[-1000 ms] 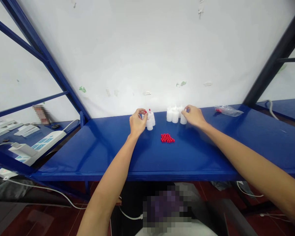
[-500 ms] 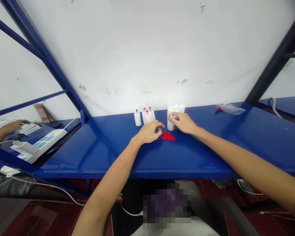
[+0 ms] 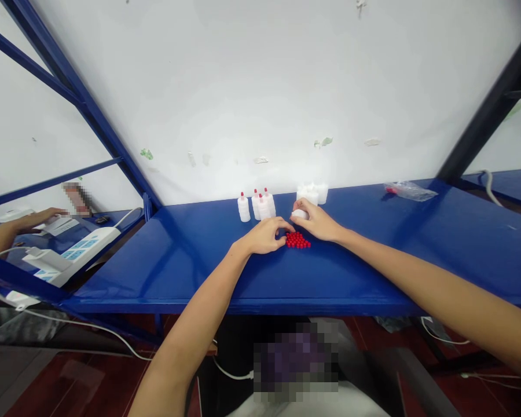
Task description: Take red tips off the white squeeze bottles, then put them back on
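In the head view, a small heap of red caps (image 3: 298, 240) lies on the blue table. My left hand (image 3: 265, 235) rests at the heap's left edge, thumb and index finger apart, with no cap visible between them. My right hand (image 3: 316, 221) is closed around a white bottle (image 3: 301, 214), tilted low just behind the caps and partly hidden by the fingers. Further left stands a group of white bottles with red tips (image 3: 267, 207), with one more red-tipped bottle (image 3: 244, 209) beside it. White bottles without red tips (image 3: 319, 193) stand behind my right hand.
A clear plastic bag (image 3: 410, 190) with something red inside lies at the table's back right. On the left, beyond a blue frame post (image 3: 95, 124), are a white power strip (image 3: 84, 249) and another person's hand (image 3: 47, 215). A white wall rises behind the table.
My right hand has drawn the white bottle away from its group, tipping it from upright and bringing it toward the caps. My left hand's fingertips have moved slightly right onto the heap's edge.
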Available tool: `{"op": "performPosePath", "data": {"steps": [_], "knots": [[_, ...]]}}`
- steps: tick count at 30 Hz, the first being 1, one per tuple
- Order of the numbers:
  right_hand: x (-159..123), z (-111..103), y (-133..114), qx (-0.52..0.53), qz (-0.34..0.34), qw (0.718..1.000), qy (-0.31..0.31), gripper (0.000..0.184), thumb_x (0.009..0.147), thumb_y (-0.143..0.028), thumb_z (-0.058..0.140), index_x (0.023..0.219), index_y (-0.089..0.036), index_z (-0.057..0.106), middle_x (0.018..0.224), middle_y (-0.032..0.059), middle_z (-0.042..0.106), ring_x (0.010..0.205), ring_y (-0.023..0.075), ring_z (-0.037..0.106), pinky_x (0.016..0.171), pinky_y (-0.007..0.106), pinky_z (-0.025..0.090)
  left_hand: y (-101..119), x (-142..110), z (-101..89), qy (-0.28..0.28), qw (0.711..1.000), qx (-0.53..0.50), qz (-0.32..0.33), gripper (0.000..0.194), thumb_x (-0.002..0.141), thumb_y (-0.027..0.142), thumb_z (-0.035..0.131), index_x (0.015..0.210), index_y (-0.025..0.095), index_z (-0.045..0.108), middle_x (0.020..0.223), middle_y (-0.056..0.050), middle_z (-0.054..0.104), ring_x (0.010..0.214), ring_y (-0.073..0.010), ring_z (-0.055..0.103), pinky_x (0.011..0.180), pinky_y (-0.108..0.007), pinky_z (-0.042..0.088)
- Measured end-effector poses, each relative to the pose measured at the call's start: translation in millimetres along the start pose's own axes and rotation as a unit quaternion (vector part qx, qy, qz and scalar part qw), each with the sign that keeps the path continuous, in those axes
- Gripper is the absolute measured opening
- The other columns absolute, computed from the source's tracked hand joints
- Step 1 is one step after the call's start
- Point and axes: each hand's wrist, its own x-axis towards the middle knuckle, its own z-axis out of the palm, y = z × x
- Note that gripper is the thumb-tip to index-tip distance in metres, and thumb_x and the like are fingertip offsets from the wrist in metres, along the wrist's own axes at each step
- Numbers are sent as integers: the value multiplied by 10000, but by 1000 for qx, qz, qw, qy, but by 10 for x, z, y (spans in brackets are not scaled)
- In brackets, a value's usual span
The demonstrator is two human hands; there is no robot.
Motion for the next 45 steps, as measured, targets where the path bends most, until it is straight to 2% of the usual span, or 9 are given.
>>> {"op": "performPosePath", "data": {"steps": [4, 12, 18, 24, 33, 41, 45], "knots": [[-2, -1, -6, -35, 15, 999, 3, 240, 847, -355, 527, 1039, -209, 518, 826, 13, 623, 684, 172, 526, 692, 305, 415, 13, 2, -5, -3, 1000, -2, 4, 337, 809, 160, 555, 1119, 156, 685, 1058, -76, 668, 771, -144, 569, 784, -312, 497], [6, -4, 6, -53, 13, 999, -1, 253, 860, -366, 506, 1042, -199, 560, 849, 17, 639, 631, 153, 496, 664, 289, 394, -43, -18, -35, 10, 999, -44, -5, 272, 858, 184, 553, 1091, 183, 693, 979, -52, 682, 700, -117, 556, 717, -281, 478], [15, -5, 25, -62, 8, 998, -7, 246, 865, -382, 507, 1015, -201, 580, 770, -1, 615, 600, 149, 485, 653, 286, 389, -86, -6, -6, 35, 997, -60, -15, 342, 778, 89, 527, 1057, 168, 709, 920, -41, 690, 652, -104, 578, 655, -254, 470], [18, -13, 31, -55, 9, 998, -12, 237, 869, -386, 502, 1004, -207, 578, 741, -7, 603, 590, 149, 489, 635, 283, 388, -42, -4, -27, 17, 998, -40, -40, 350, 751, 133, 580, 1068, 165, 726, 777, -22, 658, 645, -124, 572, 685, -277, 488], [18, -19, 15, -60, 10, 998, -13, 243, 873, -387, 497, 1008, -202, 579, 757, 0, 609, 604, 151, 496, 646, 287, 388, -43, 18, -23, 9, 999, -31, -29, 275, 816, 248, 636, 1062, 158, 721, 841, -40, 656, 665, -128, 553, 689, -283, 471], [11, -16, 27, -64, 1, 998, -13, 251, 879, -387, 496, 1022, -203, 588, 778, 2, 622, 596, 148, 492, 638, 287, 391, -57, 65, 12, 10, 999, -30, -21, 229, 842, 239, 650, 1044, 169, 729, 896, -53, 655, 653, -116, 538, 676, -275, 462], [12, -15, 24, -66, -6, 998, -17, 242, 888, -370, 484, 1017, -202, 602, 863, 30, 663, 671, 171, 551, 675, 301, 418, -74, 68, 32, 14, 999, -32, -23, 203, 855, 239, 645, 1026, 171, 730, 884, -54, 661, 683, -126, 559, 685, -272, 469]]}}
